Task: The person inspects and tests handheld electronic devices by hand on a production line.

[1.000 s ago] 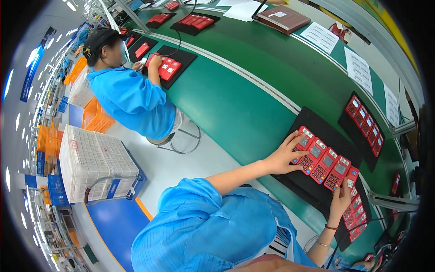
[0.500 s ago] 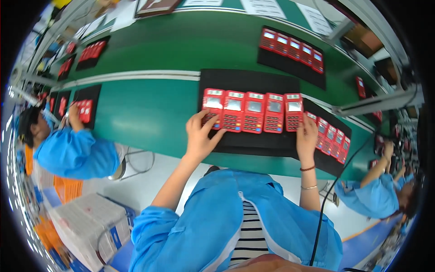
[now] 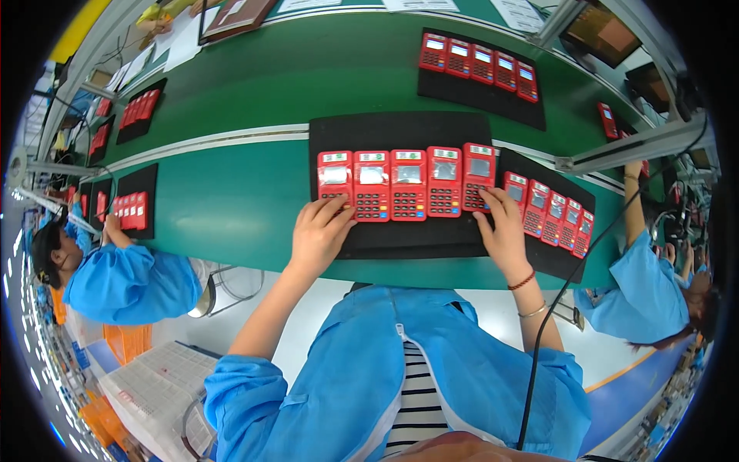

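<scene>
Left fingers (image 3: pixel 329 208) half-spread on leftmost card machine (image 3: pixel 334 174), right fingers (image 3: pixel 499 205) half-spread on rightmost machine (image 3: pixel 479 165); row of five between, rightmost not yet level.

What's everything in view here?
Keypad devices: fifteen, red, rows of five at centre, right, far side
Other devices: several, red, both sides
Mats: several, black, under devices
Work surfaces: several, green, across view
Papers: several, white, far edge
Folder: one, brown, upper left
Foreground cable: one, black, right
Crates: several, white and orange, lower left
Co-workers: several, mainly blue, both sides
Left hand: one, bare, at leftmost centre device
Right hand: one, bare, at rightmost centre device
</scene>
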Action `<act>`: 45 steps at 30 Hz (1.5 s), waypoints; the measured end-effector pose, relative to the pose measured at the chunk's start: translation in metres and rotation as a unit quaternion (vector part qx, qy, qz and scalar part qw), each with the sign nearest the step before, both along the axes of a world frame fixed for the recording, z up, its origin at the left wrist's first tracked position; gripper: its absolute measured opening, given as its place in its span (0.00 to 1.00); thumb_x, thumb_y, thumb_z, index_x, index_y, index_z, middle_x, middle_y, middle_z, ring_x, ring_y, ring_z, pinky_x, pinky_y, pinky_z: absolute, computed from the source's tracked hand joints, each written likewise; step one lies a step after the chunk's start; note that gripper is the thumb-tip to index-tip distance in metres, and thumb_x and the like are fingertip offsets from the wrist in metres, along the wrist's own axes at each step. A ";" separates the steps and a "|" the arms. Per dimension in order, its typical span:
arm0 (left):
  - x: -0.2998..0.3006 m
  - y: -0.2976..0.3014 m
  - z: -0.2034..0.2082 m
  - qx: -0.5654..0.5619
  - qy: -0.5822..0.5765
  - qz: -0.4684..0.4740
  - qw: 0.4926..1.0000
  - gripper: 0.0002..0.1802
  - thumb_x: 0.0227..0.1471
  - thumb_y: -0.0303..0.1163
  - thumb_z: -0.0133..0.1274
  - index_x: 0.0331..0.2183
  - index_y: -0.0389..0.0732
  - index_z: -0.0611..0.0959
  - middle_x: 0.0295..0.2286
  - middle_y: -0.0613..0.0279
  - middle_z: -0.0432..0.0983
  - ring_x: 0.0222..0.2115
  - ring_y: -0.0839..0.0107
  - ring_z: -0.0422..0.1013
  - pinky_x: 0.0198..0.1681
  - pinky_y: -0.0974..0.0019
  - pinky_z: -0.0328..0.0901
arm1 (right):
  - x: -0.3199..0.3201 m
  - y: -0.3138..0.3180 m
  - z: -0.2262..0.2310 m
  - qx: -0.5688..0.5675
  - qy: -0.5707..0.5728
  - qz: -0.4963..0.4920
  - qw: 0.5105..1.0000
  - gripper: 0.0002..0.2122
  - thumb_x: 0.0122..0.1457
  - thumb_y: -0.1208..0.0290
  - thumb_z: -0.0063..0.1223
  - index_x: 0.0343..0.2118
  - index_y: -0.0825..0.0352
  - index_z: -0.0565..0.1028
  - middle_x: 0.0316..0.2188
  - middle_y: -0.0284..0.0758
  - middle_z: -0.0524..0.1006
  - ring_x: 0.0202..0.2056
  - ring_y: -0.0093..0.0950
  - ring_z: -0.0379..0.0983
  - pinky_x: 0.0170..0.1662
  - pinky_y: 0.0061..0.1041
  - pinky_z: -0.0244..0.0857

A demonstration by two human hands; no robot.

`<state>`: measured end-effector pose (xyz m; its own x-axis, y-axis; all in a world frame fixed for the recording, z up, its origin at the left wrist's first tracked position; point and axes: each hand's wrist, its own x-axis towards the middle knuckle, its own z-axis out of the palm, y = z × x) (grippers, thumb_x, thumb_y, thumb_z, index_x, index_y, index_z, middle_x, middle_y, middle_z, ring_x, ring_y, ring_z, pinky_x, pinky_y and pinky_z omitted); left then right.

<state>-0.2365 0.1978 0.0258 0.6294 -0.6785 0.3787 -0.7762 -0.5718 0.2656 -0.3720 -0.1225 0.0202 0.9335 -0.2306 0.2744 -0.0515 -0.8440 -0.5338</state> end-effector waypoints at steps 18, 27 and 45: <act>-0.013 -0.025 0.025 0.160 0.090 0.013 0.983 0.38 0.46 0.46 0.62 0.57 0.47 0.69 0.51 0.41 0.60 0.49 0.50 0.61 0.52 0.52 0.55 | 0.005 0.012 0.018 0.004 0.096 0.005 0.995 0.25 0.56 0.70 0.56 0.58 0.55 0.64 0.56 0.48 0.60 0.41 0.47 0.74 0.37 0.36 0.74; -0.026 -0.042 0.033 0.212 0.092 0.032 0.972 0.41 0.46 0.53 0.60 0.60 0.54 0.67 0.52 0.35 0.59 0.47 0.47 0.61 0.51 0.51 0.55 | 0.004 0.032 0.031 0.005 0.205 0.003 0.979 0.29 0.55 0.59 0.60 0.60 0.49 0.63 0.62 0.54 0.48 0.47 0.52 0.72 0.42 0.38 0.73; -0.021 -0.049 0.033 0.227 0.109 0.043 0.967 0.38 0.47 0.51 0.61 0.58 0.54 0.69 0.52 0.37 0.57 0.49 0.46 0.58 0.52 0.49 0.54 | 0.011 0.035 0.018 -0.015 0.140 -0.021 0.990 0.26 0.56 0.63 0.58 0.58 0.53 0.65 0.60 0.57 0.50 0.47 0.52 0.72 0.39 0.36 0.74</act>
<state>-0.2572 0.1485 0.0589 0.7228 -0.6846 -0.0941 -0.6738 -0.7285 0.1238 -0.3612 -0.0878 0.0386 0.9636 -0.2671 0.0138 -0.2298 -0.8533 -0.4680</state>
